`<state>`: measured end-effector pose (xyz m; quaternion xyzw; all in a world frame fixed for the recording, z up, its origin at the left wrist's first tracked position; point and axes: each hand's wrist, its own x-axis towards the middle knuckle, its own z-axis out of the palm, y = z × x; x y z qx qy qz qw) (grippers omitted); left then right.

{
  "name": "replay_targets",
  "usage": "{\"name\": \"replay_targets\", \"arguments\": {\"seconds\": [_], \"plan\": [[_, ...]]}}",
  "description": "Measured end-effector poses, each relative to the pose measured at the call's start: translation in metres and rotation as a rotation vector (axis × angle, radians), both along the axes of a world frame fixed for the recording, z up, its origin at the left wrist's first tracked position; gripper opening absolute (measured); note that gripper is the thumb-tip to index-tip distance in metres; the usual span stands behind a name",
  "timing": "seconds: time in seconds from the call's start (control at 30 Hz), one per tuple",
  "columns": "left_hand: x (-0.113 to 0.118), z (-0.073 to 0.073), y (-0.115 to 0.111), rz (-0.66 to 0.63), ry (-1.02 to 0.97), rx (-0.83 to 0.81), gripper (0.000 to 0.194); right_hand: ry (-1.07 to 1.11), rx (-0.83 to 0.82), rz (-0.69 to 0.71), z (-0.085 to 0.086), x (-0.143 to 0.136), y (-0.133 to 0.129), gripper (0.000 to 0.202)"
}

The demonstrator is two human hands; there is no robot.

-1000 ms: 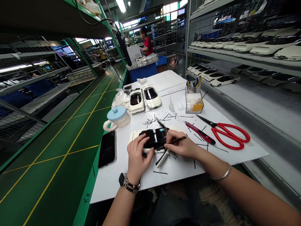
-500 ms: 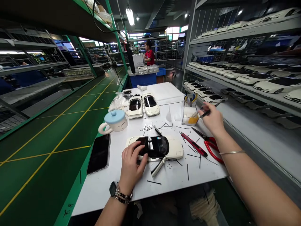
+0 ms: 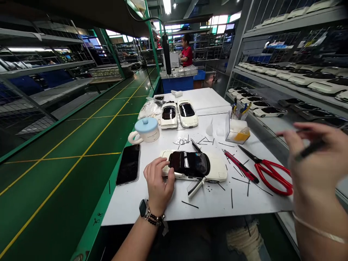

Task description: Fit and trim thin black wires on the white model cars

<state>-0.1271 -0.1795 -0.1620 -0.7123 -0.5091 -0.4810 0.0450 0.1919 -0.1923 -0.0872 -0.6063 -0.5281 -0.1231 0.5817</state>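
Observation:
A white model car with a black roof lies crosswise before me, its near and far doors swung out. My left hand is at the car's left end, fingers curled over that end and thumb against the near side. Raised off the table on the right, my right hand is smeared by motion. It grips a slim black tool, too blurred to name further. Below and left of that hand are red-handled scissors and a red utility knife. Thin black strips are scattered around the car.
Two more white model cars stand behind. On the left are a blue-lidded mug and a phone. A clear tool box is at the back right. Racks of cars line the right; a person in red works beyond.
My right hand has moved from beside the tool box to the right and nearer me, still with the black tool. My left hand has slid back toward the car's left end. The view has shifted.

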Motion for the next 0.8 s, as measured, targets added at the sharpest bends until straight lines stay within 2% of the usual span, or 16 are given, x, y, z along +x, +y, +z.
{"name": "replay_targets", "arguments": {"seconds": [0.07, 0.13, 0.2, 0.27, 0.37, 0.47, 0.57, 0.7, 0.8], "plan": [[0.0, 0.0, -0.001, 0.047, -0.033, 0.001, 0.012, 0.211, -0.1, 0.118, -0.008, -0.032, -0.033, 0.02], [0.001, 0.0, -0.001, 0.077, -0.053, -0.002, 0.012, 0.332, -0.261, 0.381, -0.021, -0.068, -0.053, 0.014], [0.001, 0.0, -0.001, 0.091, -0.064, -0.008, 0.013, 0.41, -0.296, 0.596, -0.035, -0.1, -0.059, 0.011], [0.0, -0.001, -0.001, 0.101, -0.07, -0.014, 0.013, 0.424, -0.259, 0.672, -0.043, -0.124, -0.055, 0.012], [-0.002, -0.001, 0.0, 0.117, -0.076, -0.022, 0.014, 0.339, -0.151, 0.609, -0.048, -0.14, -0.039, 0.017], [-0.002, -0.001, 0.0, 0.124, -0.078, -0.023, 0.014, 0.252, -0.116, 0.485, -0.053, -0.137, -0.023, 0.014], [-0.001, -0.001, 0.0, 0.118, -0.078, -0.02, 0.014, 0.236, -0.146, 0.42, -0.063, -0.13, -0.013, 0.011], [0.0, -0.001, 0.0, 0.107, -0.073, -0.021, 0.014, 0.25, -0.176, 0.428, -0.074, -0.128, -0.007, 0.011], [-0.001, -0.002, 0.0, 0.1, -0.069, -0.02, 0.014, 0.245, -0.172, 0.448, -0.076, -0.13, -0.007, 0.01]]}}
